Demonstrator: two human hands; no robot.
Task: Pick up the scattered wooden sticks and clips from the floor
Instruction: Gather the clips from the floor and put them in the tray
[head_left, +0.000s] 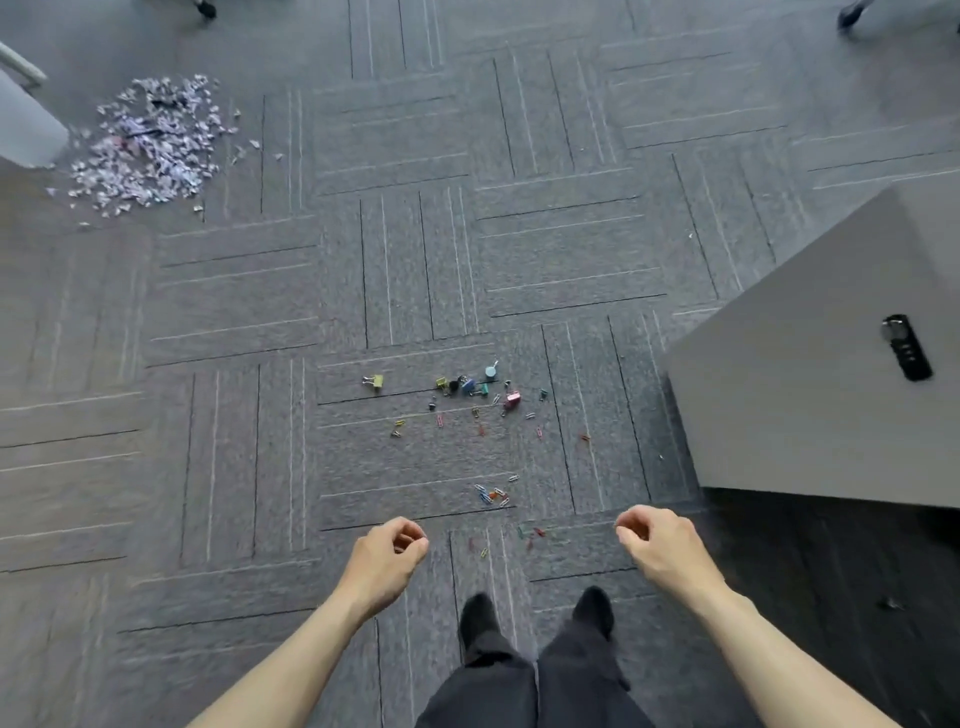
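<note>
Over my two dark shoes (478, 618), my left hand (387, 558) and right hand (660, 540) hung above the carpeted floor (234, 467), fingers loosely curled, with nothing visible in either. The clips lay ahead of me, between the hands and beyond them. The pickup had not begun, so I judged the best start was to crouch low and work outward. The thin paper clips (492, 494) lay flat in the carpet pile and called for a fingertip pinch, or a sweep into a heap first. About six of them sat loose just past my toes, a knot of roughly six lay a little further on, and a looser sprinkle beyond that was too small to count firmly. Further still lay the binder clips (467, 387), about eight in a bunch and one yellow one off to the left. These were chunky enough to grab several at a time. I saw no wooden sticks at all. A grey cabinet (805, 415) stood to the right, and one heap of shredded paper (150, 145) lay far off to the left.
</note>
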